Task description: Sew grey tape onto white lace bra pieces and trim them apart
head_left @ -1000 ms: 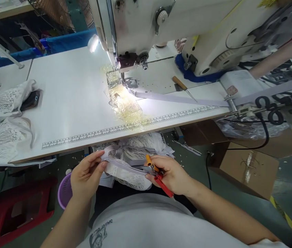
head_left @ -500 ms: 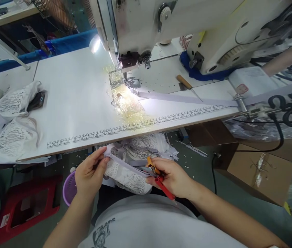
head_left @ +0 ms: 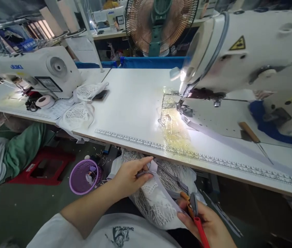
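Note:
My left hand (head_left: 129, 177) is closed, pinching the end of the lilac elastic edging on a white lace bra (head_left: 154, 203) over my lap. The edging runs down at a slant to my right hand (head_left: 210, 222). That hand is wrapped round small scissors (head_left: 200, 230) with red and orange handles, their dark blades pointing up. Its thumb and fingertip also touch the edging's lower end. More white lace (head_left: 176, 175) hangs behind, below the table edge.
A sewing machine (head_left: 238, 62) stands at the right of the white table (head_left: 132, 103), near a wooden-handled awl (head_left: 250, 132). Lace bra cups (head_left: 77, 115) lie at the left. A purple basket (head_left: 72, 179) and red stool (head_left: 40, 172) are on the floor, beside a seated person's leg (head_left: 24, 151).
The view has swung left and up, bringing in the fan and a second sewing machine. Both hands keep their hold on the edging and scissors; the scissors' blades now point upward.

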A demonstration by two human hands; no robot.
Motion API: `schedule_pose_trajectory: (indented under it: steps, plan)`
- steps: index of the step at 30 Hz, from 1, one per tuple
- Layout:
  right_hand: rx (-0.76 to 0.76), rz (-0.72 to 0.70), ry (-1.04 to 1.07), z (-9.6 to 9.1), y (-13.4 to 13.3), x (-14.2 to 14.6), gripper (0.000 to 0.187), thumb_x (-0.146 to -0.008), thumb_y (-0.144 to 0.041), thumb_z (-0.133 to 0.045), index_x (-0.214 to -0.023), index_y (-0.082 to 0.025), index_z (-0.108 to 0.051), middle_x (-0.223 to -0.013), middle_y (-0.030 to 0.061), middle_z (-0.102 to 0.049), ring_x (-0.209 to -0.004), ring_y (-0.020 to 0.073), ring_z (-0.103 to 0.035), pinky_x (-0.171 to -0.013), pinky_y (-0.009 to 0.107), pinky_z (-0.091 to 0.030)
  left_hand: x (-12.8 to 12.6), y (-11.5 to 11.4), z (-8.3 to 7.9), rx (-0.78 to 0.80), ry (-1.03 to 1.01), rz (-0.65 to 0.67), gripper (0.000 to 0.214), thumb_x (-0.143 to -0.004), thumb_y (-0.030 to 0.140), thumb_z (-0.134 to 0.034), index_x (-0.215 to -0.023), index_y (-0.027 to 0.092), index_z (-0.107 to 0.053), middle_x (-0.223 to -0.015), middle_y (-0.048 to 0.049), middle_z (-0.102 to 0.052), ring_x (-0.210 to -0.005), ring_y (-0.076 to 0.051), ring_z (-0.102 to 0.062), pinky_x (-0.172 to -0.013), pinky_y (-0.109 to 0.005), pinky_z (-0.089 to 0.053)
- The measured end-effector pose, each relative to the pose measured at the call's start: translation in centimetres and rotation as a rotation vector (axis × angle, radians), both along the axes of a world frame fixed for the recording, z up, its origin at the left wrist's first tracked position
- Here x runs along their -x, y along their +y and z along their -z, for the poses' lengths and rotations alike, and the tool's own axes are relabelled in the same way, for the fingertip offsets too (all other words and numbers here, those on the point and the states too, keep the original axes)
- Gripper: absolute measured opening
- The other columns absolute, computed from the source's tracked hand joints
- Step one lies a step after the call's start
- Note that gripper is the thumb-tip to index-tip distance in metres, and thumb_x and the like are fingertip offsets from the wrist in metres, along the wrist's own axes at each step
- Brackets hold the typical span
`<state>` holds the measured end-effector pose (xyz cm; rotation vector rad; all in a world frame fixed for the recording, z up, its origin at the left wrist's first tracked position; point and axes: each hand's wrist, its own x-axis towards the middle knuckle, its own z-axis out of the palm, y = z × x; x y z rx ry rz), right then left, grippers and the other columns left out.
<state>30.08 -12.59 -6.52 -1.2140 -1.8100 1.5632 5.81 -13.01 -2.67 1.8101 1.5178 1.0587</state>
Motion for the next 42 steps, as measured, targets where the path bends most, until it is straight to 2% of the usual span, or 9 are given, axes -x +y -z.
schedule_pose_trajectory:
  steps: [5,11,14,18,21,24,29,37,42]
  plan:
    - [0.05,0.116,-0.007,-0.1,-0.4,0.2,0.023,-0.073,-0.043,-0.062,-0.068,-0.021,-0.058,-0.065,0.0007,-0.053,-0.059,0.0166,-0.051,-0.051,0.025,-0.043,-0.9,-0.2,0.0,0.039,-0.214,-0.054,0.038,-0.078,0.019,-0.056,-0.115,0.019,-0.058,-0.063,0.0027,-0.052,-0.051,-0.009,-0.045,-0.05,-0.019,-0.042]
    - [-0.202,-0.034,-0.049,-1.0,0.5,1.4,0.015,-0.076,-0.031,-0.058,-0.068,-0.019,-0.054,-0.063,0.0003,-0.05,-0.056,0.0141,-0.048,-0.05,0.025,-0.041,0.4,-0.5,-0.8,0.06,-0.245,-0.072,0.032,-0.076,0.018,-0.059,-0.107,0.018,-0.064,-0.071,-0.0024,-0.059,-0.064,-0.013,-0.054,-0.061,-0.025,-0.048]
    - [-0.339,-0.128,-0.018,-1.6,0.7,2.7,0.012,-0.075,-0.021,-0.055,-0.064,-0.019,-0.05,-0.059,-0.0016,-0.044,-0.054,0.0124,-0.043,-0.049,0.023,-0.037,1.9,-1.4,-2.0,0.112,-0.201,-0.081,0.028,-0.077,0.018,-0.058,-0.104,0.021,-0.065,-0.078,-0.0037,-0.063,-0.062,-0.012,-0.054,-0.056,-0.022,-0.047]
    - [-0.297,-0.245,0.113,-1.7,0.8,4.5,0.018,-0.072,-0.015,-0.055,-0.061,-0.021,-0.042,-0.061,-0.0021,-0.045,-0.055,0.011,-0.04,-0.048,0.022,-0.034,3.7,-2.8,-3.5,0.147,-0.148,-0.149,0.022,-0.075,0.018,-0.062,-0.096,0.022,-0.068,-0.072,-0.0017,-0.061,-0.053,-0.009,-0.05,-0.045,-0.018,-0.042]
    - [-0.242,-0.211,0.129,-1.4,1.1,5.7,0.029,-0.069,-0.015,-0.055,-0.056,-0.022,-0.03,-0.058,-0.0039,-0.04,-0.053,0.0102,-0.036,-0.047,0.021,-0.031,4.6,-2.9,-2.5,0.161,-0.154,-0.258,0.019,-0.071,0.022,-0.066,-0.09,0.02,-0.07,-0.072,-0.0027,-0.061,-0.058,-0.011,-0.053,-0.048,-0.019,-0.045]
    - [-0.175,-0.146,0.114,-1.0,1.7,6.3,0.027,-0.069,-0.016,-0.054,-0.056,-0.022,-0.031,-0.057,-0.0046,-0.038,-0.053,0.01,-0.035,-0.048,0.021,-0.031,5.2,-2.2,0.3,0.17,-0.285,-0.322,0.022,-0.069,0.026,-0.07,-0.089,0.019,-0.07,-0.074,-0.0033,-0.062,-0.062,-0.012,-0.055,-0.052,-0.019,-0.047]
    - [-0.132,-0.092,0.106,-0.6,2.3,6.4,0.03,-0.067,-0.016,-0.054,-0.054,-0.022,-0.028,-0.056,-0.0053,-0.034,-0.052,0.0092,-0.032,-0.048,0.021,-0.03,5.8,-0.8,3.7,0.161,-0.502,-0.283,0.026,-0.067,0.024,-0.073,-0.093,0.022,-0.07,-0.083,-0.0042,-0.064,-0.07,-0.013,-0.058,-0.059,-0.023,-0.049]
    - [-0.098,-0.09,0.048,-0.9,2.1,6.5,0.022,-0.07,-0.019,-0.054,-0.056,-0.02,-0.037,-0.058,-0.0038,-0.038,-0.053,0.0104,-0.035,-0.048,0.022,-0.032,5.6,-0.5,3.2,0.161,-0.48,-0.251,0.031,-0.069,0.026,-0.071,-0.099,0.021,-0.067,-0.075,-0.0021,-0.062,-0.065,-0.013,-0.058,-0.059,-0.023,-0.049]
    - [-0.05,-0.104,0.003,0.4,1.6,6.3,0.022,-0.076,-0.032,-0.056,-0.06,-0.019,-0.046,-0.06,-0.0018,-0.046,-0.055,0.0124,-0.043,-0.05,0.022,-0.039,4.9,-0.8,2.2,0.105,-0.335,-0.188,0.038,-0.078,0.023,-0.06,-0.116,0.02,-0.055,-0.07,-0.0005,-0.055,-0.06,-0.011,-0.053,-0.052,-0.02,-0.045]
